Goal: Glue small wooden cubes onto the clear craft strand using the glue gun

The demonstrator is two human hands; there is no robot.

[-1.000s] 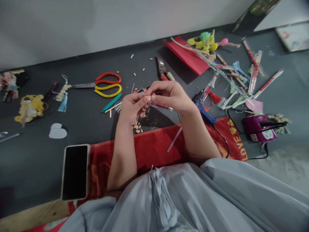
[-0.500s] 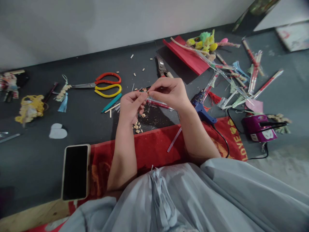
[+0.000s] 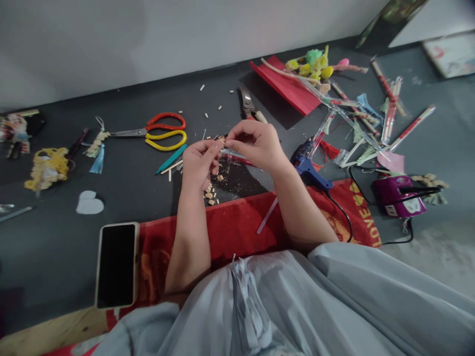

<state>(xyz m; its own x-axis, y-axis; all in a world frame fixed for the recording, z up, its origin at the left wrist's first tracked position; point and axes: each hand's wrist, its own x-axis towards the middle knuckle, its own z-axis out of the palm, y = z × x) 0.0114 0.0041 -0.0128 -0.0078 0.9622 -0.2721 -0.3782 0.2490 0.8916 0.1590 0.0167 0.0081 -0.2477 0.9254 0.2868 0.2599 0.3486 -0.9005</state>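
Pinching a small tan piece [image 3: 221, 140] from its left, the left hand [image 3: 198, 162] meets the right hand [image 3: 257, 146], whose fingertips close on it from the right. A red clear-wrapped stick [image 3: 237, 159] (partly hidden) lies crosswise just below, nearer the right hand.

At frame centre, left hand [image 3: 198, 163] and right hand [image 3: 256, 146], fingertips together above a scatter of chips [image 3: 211, 194]. Left of them, scissors [image 3: 156, 131]. Lower left, phone [image 3: 116, 264] at the left edge of the cloth [image 3: 237, 227]. Just right of the right hand, glue gun [image 3: 309, 165]. Behind the hands, cutters [image 3: 248, 104] and folded sheet [image 3: 285, 89]. Far right, plug box [image 3: 395, 198].
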